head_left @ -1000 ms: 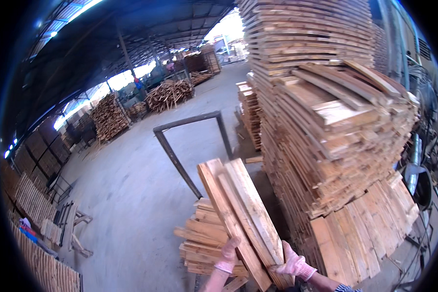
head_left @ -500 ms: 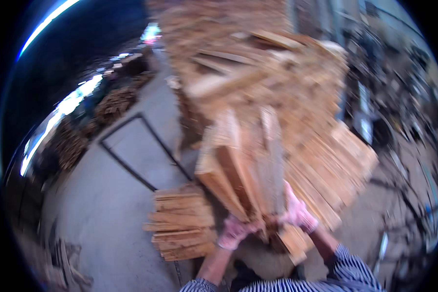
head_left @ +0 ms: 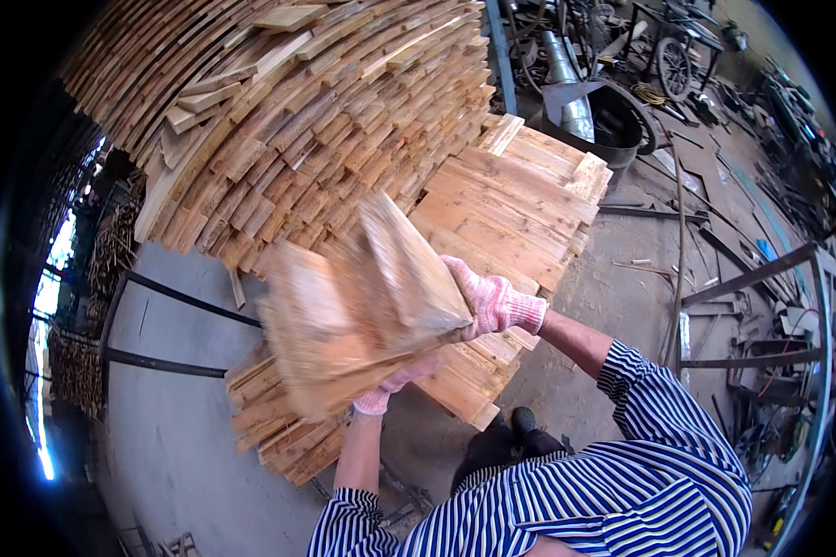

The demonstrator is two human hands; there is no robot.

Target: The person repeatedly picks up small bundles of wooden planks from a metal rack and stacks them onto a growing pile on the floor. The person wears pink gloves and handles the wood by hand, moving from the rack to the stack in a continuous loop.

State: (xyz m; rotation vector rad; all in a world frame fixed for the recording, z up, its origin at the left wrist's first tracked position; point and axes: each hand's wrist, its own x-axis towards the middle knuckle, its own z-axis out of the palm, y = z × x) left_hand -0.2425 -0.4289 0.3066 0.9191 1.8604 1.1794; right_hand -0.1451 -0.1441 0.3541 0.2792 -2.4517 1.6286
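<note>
Several short wooden boards (head_left: pixel 344 311), smeared by motion, are held in a bundle between my two gloved hands. My right hand (head_left: pixel 488 302), in a pink-and-white knit glove, is closed on the right end of the bundle. Partly hidden beneath its near edge, my left hand (head_left: pixel 392 382) supports the boards in a matching glove. One board stands tilted up from the others. Behind and to the right lies a low, flat stack of boards (head_left: pixel 511 195). A smaller board stack (head_left: pixel 311 446) sits below and left of the bundle, partly covered by it.
A tall pile of stacked boards (head_left: pixel 316 139) fills the far left, with loose pieces on top. A black metal frame (head_left: pixel 172 367) juts out at left. At right stand a metal rack (head_left: pixel 762 357), a dark round tub (head_left: pixel 613 121) and scattered metal scrap.
My view has turned, so the tall pile and flat stack now show further left. The bundle has swung left and tilted, still in both hands.
</note>
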